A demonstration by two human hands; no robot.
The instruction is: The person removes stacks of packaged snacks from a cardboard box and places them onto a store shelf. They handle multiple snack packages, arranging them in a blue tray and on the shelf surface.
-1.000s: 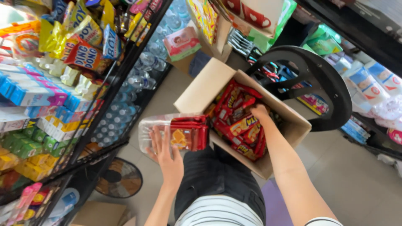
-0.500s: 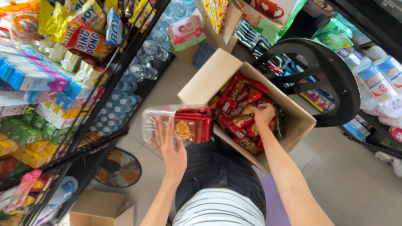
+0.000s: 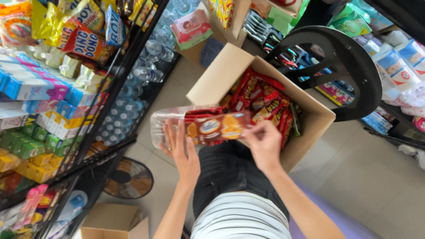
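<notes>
Shop aisle, seen from above: a person in a striped top and dark trousers stands on the pale tiled floor between crowded shelves. Nearest the camera, the left hand lies flat, fingers spread, under a clear wrapped multipack of biscuits, while the right hand is closed on one red-and-orange packet at the pack's near side. The multipack sits level just in front of the person's waist, at the lip of an open cardboard box packed with more red snack packets (the box appears to rest against the legs, though its support is hidden). Behind it a black stool leans; wire racks of bottled water and boxed goods line the left. With only an open palm beneath it, the multipack could tip and spill; a loose wrapper could also let packets slide out, and a nudged box might drop to the floor.
</notes>
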